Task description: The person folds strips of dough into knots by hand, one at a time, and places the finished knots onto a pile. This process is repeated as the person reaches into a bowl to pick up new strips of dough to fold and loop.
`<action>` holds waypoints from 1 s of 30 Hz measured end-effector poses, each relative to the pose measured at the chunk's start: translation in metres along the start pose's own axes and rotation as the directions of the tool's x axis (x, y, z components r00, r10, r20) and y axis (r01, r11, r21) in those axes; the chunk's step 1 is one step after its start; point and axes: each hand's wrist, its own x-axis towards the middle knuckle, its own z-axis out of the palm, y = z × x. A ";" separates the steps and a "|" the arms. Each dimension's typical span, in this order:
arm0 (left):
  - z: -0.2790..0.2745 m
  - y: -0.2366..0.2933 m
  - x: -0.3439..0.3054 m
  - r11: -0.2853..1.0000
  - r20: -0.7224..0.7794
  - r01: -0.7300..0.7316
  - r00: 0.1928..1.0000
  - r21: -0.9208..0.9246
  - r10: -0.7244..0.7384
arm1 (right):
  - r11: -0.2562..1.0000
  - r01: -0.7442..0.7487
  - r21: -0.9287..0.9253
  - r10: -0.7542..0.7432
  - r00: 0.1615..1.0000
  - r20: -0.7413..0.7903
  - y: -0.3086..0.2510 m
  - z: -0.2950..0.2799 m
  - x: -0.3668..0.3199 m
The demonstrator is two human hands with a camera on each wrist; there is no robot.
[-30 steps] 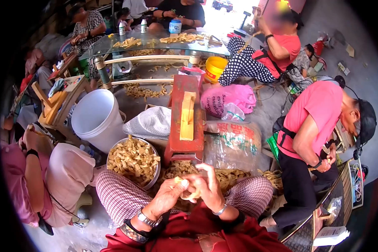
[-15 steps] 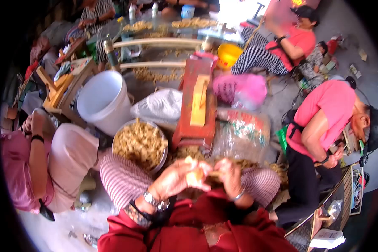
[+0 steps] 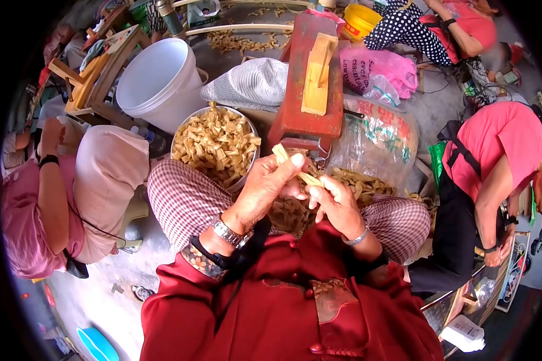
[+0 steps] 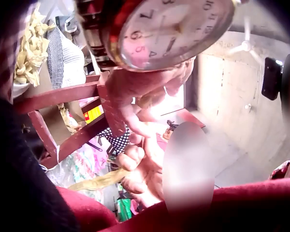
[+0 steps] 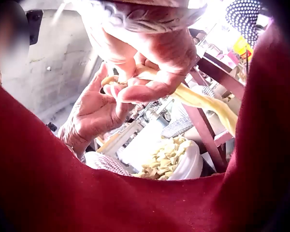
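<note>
A pale yellow, flexible strip (image 3: 310,179) runs between my two hands in front of the red top. My left hand (image 3: 264,188) pinches it between thumb and fingers, with a short end (image 3: 279,153) poking up above the thumb. Close beside it, my right hand (image 3: 338,207) grips the strip's other part with thumb and curled fingers. From the right hand a long tail of the strip (image 5: 205,102) trails out in the right wrist view. Past the watch in the left wrist view, the strip (image 4: 99,182) also shows at the right hand's curled fingers.
A round tub (image 3: 253,173) of folded yellow pieces stands by my left knee. Ahead is a red wooden bench (image 3: 310,123) bearing a wooden block tool (image 3: 317,84). Loose strips (image 3: 358,186) lie below it. A white bucket (image 3: 162,78) and seated people flank me.
The head view has tilted downward and shifted left. My hands, clustered around the strip a second ago, now hold it stretched slightly between them.
</note>
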 end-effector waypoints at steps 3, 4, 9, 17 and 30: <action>-0.006 -0.001 0.002 0.989 -0.050 0.060 0.997 0.132 -0.054 | 0.999 0.003 -0.051 -0.003 1.000 0.002 0.002 0.005 0.007; -0.009 -0.001 0.003 0.984 -0.045 0.084 0.996 0.156 -0.078 | 0.998 -0.011 -0.057 0.012 1.000 0.019 0.001 0.006 0.007; -0.017 -0.001 0.008 0.976 -0.004 0.100 0.995 0.194 -0.102 | 0.994 -0.089 -0.060 0.093 0.993 0.073 -0.013 0.014 0.014; -0.034 0.032 0.017 0.991 -0.016 -0.121 0.993 -0.060 0.120 | 0.934 0.175 -0.311 -0.155 0.984 0.088 -0.055 -0.013 0.027; -0.006 0.097 0.167 0.783 0.014 -0.452 0.869 0.428 0.494 | 0.503 0.239 -0.830 -0.576 0.809 -0.116 -0.093 -0.090 0.164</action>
